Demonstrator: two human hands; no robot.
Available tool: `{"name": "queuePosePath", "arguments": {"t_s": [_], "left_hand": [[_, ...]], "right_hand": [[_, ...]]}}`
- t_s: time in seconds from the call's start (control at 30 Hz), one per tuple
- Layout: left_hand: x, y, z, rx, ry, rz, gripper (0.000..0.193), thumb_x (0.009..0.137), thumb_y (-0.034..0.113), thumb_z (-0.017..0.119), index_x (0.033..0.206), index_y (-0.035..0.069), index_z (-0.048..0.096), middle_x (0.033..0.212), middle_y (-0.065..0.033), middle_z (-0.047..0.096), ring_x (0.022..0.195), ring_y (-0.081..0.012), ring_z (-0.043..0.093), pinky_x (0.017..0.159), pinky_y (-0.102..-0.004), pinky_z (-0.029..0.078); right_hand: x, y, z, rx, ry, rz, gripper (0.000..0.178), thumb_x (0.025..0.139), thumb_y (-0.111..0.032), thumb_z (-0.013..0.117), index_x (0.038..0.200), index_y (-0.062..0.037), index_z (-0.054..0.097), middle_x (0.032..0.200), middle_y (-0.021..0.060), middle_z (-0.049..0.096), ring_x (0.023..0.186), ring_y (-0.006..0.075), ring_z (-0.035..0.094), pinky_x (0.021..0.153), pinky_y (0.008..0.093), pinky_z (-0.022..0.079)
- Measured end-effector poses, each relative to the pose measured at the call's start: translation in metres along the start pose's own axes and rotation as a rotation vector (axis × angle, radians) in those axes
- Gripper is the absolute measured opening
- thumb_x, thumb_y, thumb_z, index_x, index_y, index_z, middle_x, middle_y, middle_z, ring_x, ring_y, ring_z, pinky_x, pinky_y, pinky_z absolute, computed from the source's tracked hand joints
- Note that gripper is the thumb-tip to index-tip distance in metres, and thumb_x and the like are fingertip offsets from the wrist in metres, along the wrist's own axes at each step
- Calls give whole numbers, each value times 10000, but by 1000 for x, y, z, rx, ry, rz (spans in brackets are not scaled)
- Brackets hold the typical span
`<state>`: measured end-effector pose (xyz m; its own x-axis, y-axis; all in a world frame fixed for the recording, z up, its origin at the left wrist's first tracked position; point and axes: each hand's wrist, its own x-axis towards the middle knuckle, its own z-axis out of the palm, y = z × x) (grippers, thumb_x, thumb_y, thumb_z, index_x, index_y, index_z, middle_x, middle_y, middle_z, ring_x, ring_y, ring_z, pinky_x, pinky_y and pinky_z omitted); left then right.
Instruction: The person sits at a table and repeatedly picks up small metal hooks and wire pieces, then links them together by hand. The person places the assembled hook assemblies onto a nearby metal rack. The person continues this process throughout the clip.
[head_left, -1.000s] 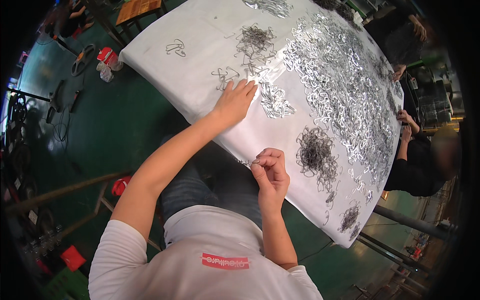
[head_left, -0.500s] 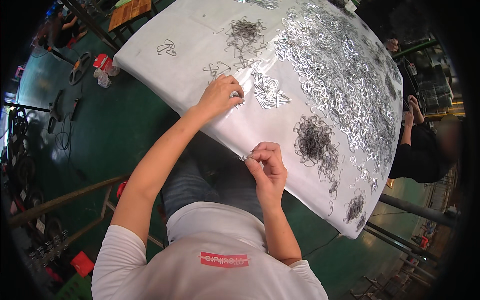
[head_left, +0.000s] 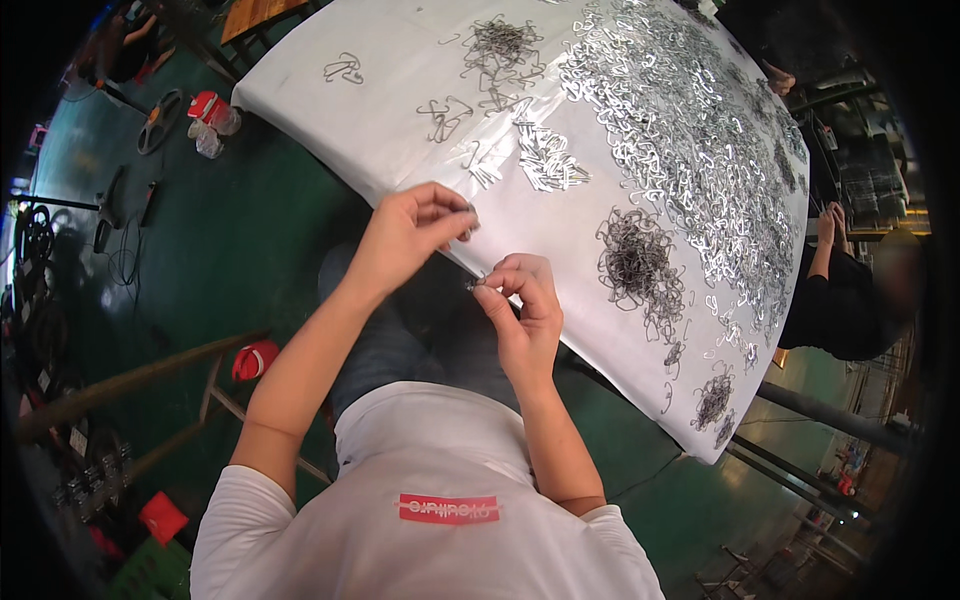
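Observation:
My left hand [head_left: 410, 240] is over the near edge of the white-covered table [head_left: 310, 115], its fingertips pinched together. Whatever is between those fingertips is too small and blurred to name. Lower and to the right, my right hand [head_left: 528, 320] pinches a small metal piece [head_left: 475, 284] between thumb and forefinger, just off the table edge. Beyond my left hand lie a few short silvery pieces [head_left: 484, 166] and a larger heap of the same silvery pieces [head_left: 548, 160]. Loose dark wire hooks [head_left: 443, 120] are scattered farther left.
A wide spread of bright bent metal hooks [head_left: 690, 140] covers the table's right side. Dark wire hooks form a tangled pile [head_left: 637, 260] nearer me and another pile [head_left: 503, 42] at the far side. Another person [head_left: 845, 300] works at the right edge. A red-lidded container [head_left: 212, 112] is at left.
My left hand has come back from beside the silvery pieces toward my right hand, uncovering a few of them. My right hand has risen slightly, still pinching the small metal piece.

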<state>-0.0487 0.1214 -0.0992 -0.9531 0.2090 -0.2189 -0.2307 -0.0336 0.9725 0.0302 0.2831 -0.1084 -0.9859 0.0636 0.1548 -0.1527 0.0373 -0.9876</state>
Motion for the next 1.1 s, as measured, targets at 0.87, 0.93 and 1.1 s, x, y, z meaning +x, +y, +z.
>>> {"name": "queuePosePath", "arguments": {"t_s": [0.87, 0.93, 1.1], "left_hand": [[-57, -16, -6, 181, 184, 317, 143, 782, 51, 729, 919, 51, 691, 842, -41, 665, 612, -107, 523, 596, -237, 448], [-59, -15, -5, 197, 192, 303, 142, 781, 58, 734, 917, 55, 692, 817, -37, 661, 594, -107, 517, 587, -235, 447], [-61, -16, -4, 175, 199, 328, 130, 788, 48, 729, 912, 53, 690, 793, -36, 658, 590, -102, 519, 577, -230, 442]], "right_hand": [[249, 82, 37, -940, -232, 7, 194, 850, -231, 650, 895, -51, 704, 920, 136, 674, 824, 299, 645, 734, 402, 505], [267, 86, 51, -1115, -332, 62, 206, 848, -249, 651, 901, -57, 699, 929, 128, 674, 877, 307, 646, 768, 412, 508], [263, 86, 46, -1200, -400, -70, 223, 857, -239, 636, 982, -55, 647, 951, 118, 676, 930, 308, 638, 822, 409, 499]]}}
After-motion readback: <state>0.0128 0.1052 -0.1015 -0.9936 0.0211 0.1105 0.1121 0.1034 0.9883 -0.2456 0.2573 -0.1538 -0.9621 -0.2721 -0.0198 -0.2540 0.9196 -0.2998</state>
